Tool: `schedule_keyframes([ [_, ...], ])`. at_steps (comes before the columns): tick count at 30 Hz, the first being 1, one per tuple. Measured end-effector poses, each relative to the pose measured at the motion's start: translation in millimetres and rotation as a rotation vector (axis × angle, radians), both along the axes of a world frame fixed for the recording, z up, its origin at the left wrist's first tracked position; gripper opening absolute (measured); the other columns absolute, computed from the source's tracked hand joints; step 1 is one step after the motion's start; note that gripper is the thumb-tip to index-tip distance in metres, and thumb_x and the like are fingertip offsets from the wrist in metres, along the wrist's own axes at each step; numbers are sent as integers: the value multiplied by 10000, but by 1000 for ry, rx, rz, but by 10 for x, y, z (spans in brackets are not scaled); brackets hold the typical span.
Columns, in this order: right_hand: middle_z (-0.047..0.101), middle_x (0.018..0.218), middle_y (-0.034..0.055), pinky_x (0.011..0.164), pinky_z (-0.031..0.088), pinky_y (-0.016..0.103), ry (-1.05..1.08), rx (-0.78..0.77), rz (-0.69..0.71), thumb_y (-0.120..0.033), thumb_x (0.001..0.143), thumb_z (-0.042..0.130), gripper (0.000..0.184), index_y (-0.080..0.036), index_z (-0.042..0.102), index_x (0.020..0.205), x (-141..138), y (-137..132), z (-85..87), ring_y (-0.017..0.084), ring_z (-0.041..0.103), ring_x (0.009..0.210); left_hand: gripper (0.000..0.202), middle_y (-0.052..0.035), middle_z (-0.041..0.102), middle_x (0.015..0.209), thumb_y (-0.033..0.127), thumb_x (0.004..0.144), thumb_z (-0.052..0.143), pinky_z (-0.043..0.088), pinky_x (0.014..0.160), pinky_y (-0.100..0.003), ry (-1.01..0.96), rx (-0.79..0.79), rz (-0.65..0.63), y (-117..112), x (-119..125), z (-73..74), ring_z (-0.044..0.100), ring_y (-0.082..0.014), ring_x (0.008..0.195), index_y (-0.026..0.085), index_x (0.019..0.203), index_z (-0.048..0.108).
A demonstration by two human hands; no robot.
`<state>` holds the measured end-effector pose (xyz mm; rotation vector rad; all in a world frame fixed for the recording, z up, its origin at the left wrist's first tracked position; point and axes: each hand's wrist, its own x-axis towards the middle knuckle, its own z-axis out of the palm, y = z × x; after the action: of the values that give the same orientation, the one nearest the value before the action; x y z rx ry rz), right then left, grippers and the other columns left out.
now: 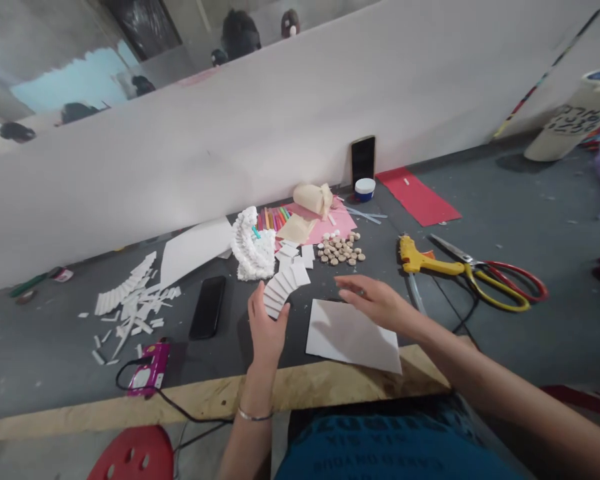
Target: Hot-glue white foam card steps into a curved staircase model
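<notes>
My left hand (269, 330) has its thumb and fingers on either side of a fanned row of white card squares (281, 288), gripping its near end on the dark table. More loose white squares (307, 256) lie just beyond the row. My right hand (373, 300) hovers over a white rectangular board (353, 343), fingers stretched out and nothing visible in them. Past the right fingertips sits a heap of small round wooden discs (341, 249). A lumpy white foam-like piece (253, 245) stands left of the squares.
Left are a black phone (207, 308), white strips (135, 307) and a purple power box (151, 370) with a cable. To the right lie a yellow glue gun (425, 259) and large scissors (485, 270). A phone (363, 160) leans against the wall behind a small jar (365, 191).
</notes>
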<state>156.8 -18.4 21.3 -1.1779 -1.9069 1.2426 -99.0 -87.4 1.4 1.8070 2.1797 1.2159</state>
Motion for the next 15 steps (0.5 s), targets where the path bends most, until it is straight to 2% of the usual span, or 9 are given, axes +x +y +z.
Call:
schedule_keyframes([
  [2,637,1248,111,609,560,282,225,-274,42,-502,891,545,442,-226,615,1229,-256,38,9,219,655,960,685,-184,492,1352,371,839,663,370,1081,-465,-43,34,-44,-28,155,25,440,-312,1312,188,1436,380],
  [4,673,1124,112,571,534,245,429,-453,64,-507,848,607,399,-184,665,1074,-434,89,-36,192,657,877,701,-184,483,1363,395,829,678,362,1092,-469,-89,45,-106,-54,275,37,428,-315,1328,199,1435,386],
  [7,677,882,71,563,500,215,489,-481,-7,-506,789,672,364,-164,658,911,-517,135,-128,145,635,751,786,-195,459,1394,442,782,723,360,1101,-478,-228,20,-186,-112,368,29,410,-322,1352,203,1443,370],
  [10,644,775,37,561,478,213,483,-465,-41,-508,747,712,365,-166,645,856,-442,93,-154,126,610,697,803,-208,423,1449,503,803,681,434,1043,-453,-545,-38,-236,-202,363,11,454,-310,1330,209,1458,322],
  [12,629,760,24,572,472,216,475,-447,-38,-510,734,725,365,-168,640,828,-371,27,-124,120,599,691,725,-200,497,1399,526,825,643,490,977,-436,-796,-143,-260,-270,338,7,558,-293,1226,202,1416,376],
  [15,621,764,18,595,471,224,454,-408,-6,-522,745,713,371,-166,641,818,-298,-76,-46,111,583,683,600,-160,671,1141,536,773,687,555,864,-437,-1038,-317,-329,-367,334,21,682,-275,980,149,1211,552],
])
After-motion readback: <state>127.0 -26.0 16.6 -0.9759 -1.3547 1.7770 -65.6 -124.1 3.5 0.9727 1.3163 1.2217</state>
